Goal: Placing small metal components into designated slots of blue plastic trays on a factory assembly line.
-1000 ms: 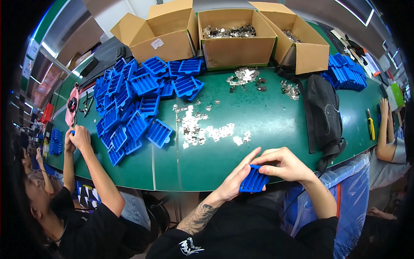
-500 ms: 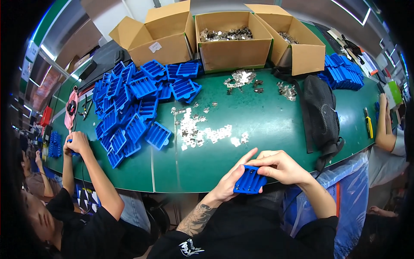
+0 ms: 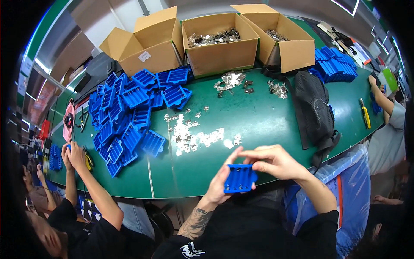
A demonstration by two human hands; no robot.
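Near the table's front edge my left hand (image 3: 218, 186) is closed around a blue plastic battery holder (image 3: 239, 178), its slotted side facing up. Small metal pieces show inside the slots. My right hand (image 3: 280, 163) is at the holder's upper right corner, thumb close to its edge. Its fingers stretch toward my left fingertips, with a gap between them and the thumb. Beyond my hands lie scattered shiny metal contacts (image 3: 185, 139). To their left rises a heap of blue battery holders (image 3: 133, 97).
Along the back stand a left cardboard box (image 3: 151, 56), a middle one (image 3: 222, 58) and a right one (image 3: 297, 54); the latter two contain metal parts. A black bag (image 3: 314, 110), stacked blue holders (image 3: 334, 64) and yellow-handled pliers (image 3: 365, 114) lie right. A co-worker's hands (image 3: 74, 155) work at left.
The holder has shifted slightly left and turned more level in my left hand. My right thumb and fingers have spread apart. The whole view has shifted a little.
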